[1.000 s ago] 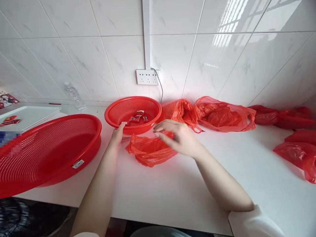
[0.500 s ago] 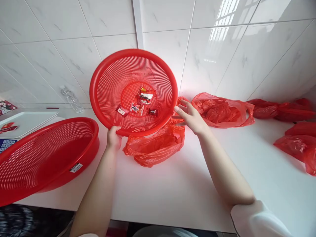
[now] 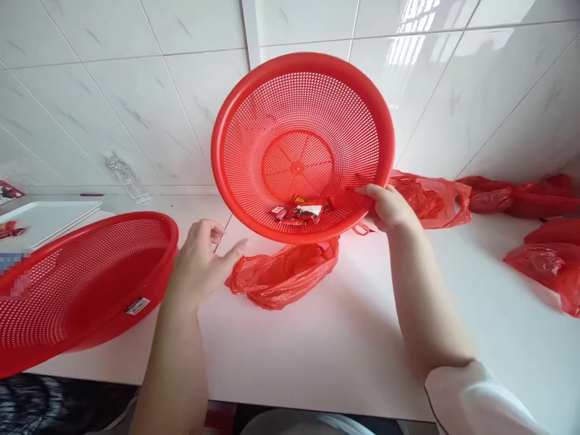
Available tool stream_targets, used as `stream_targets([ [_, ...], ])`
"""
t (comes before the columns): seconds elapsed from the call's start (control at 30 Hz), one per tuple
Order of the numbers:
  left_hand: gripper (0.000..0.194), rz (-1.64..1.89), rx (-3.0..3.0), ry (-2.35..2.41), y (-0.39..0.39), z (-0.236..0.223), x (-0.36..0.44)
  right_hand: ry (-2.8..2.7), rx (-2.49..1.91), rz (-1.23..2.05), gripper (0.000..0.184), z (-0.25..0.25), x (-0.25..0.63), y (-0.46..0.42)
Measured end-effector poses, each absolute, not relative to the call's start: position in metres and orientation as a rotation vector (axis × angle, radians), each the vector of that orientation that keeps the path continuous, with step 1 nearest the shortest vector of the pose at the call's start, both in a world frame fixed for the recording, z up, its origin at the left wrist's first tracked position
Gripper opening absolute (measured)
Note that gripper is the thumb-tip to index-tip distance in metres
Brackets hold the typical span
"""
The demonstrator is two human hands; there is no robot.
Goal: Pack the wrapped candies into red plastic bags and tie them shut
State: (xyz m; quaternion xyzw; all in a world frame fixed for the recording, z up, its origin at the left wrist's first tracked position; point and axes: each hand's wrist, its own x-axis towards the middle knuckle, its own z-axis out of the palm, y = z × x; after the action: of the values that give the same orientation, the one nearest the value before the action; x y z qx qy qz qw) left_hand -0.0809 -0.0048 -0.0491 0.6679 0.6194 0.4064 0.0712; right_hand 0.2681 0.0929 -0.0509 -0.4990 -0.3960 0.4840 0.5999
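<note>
My right hand [image 3: 390, 206] grips the lower right rim of a round red plastic basket [image 3: 244, 99], thumb inside, holding it tilted toward me in the air. Several small wrapped snacks [image 3: 309, 211] are gathered against the basket's lower wall. My left hand [image 3: 199, 257] is apart from the basket, thumb and fingers spread, below its left edge. Just under the basket, an opened red plastic bag [image 3: 281, 287] lies on the white table, its mouth facing up.
A second red basket [image 3: 158, 284] with a label leans at the left. Behind it are a white tray [image 3: 58, 211] and a clear plastic bottle [image 3: 127, 177] by the tiled wall. More red bags [image 3: 487, 194] line the back right, and another [image 3: 548, 266] lies at the right.
The basket has moved right and up and tipped further, and the snacks have slid to its lower side. My left hand has let go of the rim; my right hand has taken hold of it.
</note>
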Motion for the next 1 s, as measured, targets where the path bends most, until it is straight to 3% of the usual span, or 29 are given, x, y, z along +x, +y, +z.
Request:
stream_targets([
  [0.07, 0.037, 1.024, 2.166, 1.805, -0.011, -0.046, -0.077, -0.903, -1.164, 1.087, 0.018, -0.049, 0.279, 0.092],
  [0.23, 0.011, 0.541, 2.381, 1.476, -0.018, -0.048, -0.076, -0.896, -1.129, 1.045, 0.017, -0.048, 0.298, 0.091],
  [0.4, 0.026, 0.620, 2.458, 1.852, -0.024, -0.064, -0.086, -0.825, -1.074, 1.061, 0.017, -0.045, 0.307, 0.092],
  [0.53, 0.011, 0.791, 2.179, 1.889, 0.002, -0.077, -0.087, -0.823, -1.080, 1.083, 0.017, -0.047, 0.309, 0.095],
  [0.67, 0.049, 1.073, 1.862, 1.798, 0.041, -0.091, -0.079, -0.915, -1.049, 1.041, 0.016, -0.053, 0.303, 0.095],
  [0.77, 0.065, 1.124, 1.575, 1.673, 0.059, -0.106, -0.074, -0.978, -1.089, 1.035, 0.020, -0.052, 0.293, 0.091],
  [0.83, 0.063, 1.095, 1.421, 1.568, 0.065, -0.113, -0.074, -0.997, -1.117, 1.044, 0.021, -0.049, 0.285, 0.087],
  [1.0, 0.029, 1.016, 1.337, 1.456, 0.061, -0.110, -0.076, -1.031, -1.135, 1.090, 0.015, -0.044, 0.272, 0.081],
])
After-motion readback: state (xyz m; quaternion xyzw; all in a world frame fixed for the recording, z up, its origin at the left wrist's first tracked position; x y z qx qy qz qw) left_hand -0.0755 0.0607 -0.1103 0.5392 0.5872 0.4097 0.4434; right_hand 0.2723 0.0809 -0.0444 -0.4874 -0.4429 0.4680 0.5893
